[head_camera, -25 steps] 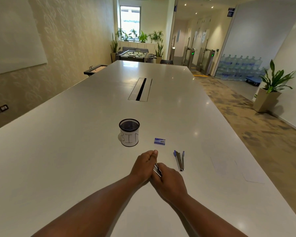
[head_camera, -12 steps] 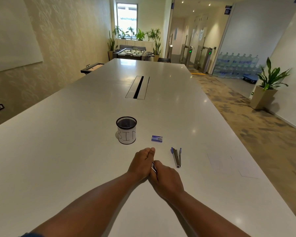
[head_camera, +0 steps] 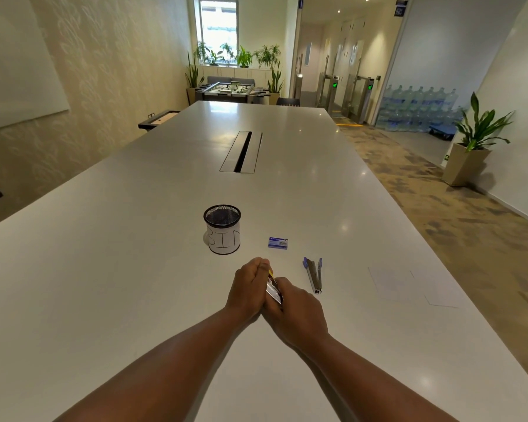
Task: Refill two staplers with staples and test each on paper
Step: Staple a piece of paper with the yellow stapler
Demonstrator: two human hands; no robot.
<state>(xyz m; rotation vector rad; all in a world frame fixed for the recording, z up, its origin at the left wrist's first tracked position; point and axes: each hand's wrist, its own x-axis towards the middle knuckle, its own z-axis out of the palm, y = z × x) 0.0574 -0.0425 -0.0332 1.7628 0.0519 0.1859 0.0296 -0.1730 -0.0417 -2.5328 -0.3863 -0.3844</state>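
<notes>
While clasped, stapler between hands

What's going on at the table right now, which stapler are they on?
A person holds one stapler between both hands, the left hand and the right hand closed around it just above the white table. The second stapler lies swung open on the table to the right, untouched. The small blue staple box sits beyond the hands, next to a mesh cup labelled BIN. Sheets of paper lie further right. Whether staples are loaded cannot be seen.
</notes>
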